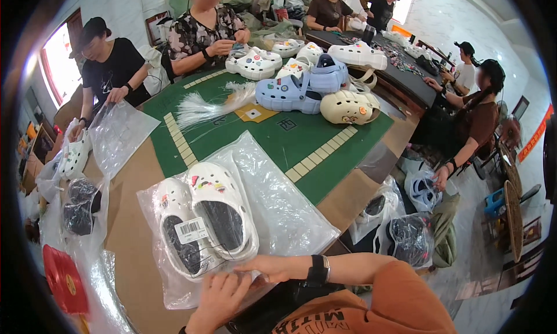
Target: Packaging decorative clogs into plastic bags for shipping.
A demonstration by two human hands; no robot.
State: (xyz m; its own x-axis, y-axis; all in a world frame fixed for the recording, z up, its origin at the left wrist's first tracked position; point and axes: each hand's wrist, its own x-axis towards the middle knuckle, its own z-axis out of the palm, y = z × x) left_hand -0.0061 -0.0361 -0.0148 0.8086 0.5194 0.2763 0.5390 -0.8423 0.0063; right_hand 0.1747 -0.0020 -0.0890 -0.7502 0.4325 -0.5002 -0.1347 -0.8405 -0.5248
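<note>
A pair of white clogs (pixel 235 200) with colourful charms lies inside a clear plastic bag (pixel 174 296) on the table in front of me. Through the bag shows a white barcode tag (pixel 191 230) on the clogs. My left hand (pixel 223 294) rests on the bag's near end, fingers laid over the plastic. Close beside it, just below the clogs' heels, my right hand (pixel 262 268) is closed on the near edge of the bag. Its fingertips are partly hidden. Another clear bag (pixel 290 200) lies flat under the bagged pair, reaching out to the right.
Beyond the green table mat (pixel 232 145) stand blue clogs (pixel 287 94), cream clogs (pixel 349 108) and several white ones, beside white plastic strands (pixel 214 106). Bagged clogs (pixel 409 238) lie at right. A red stool (pixel 65 279) is at left. Several people work around the tables.
</note>
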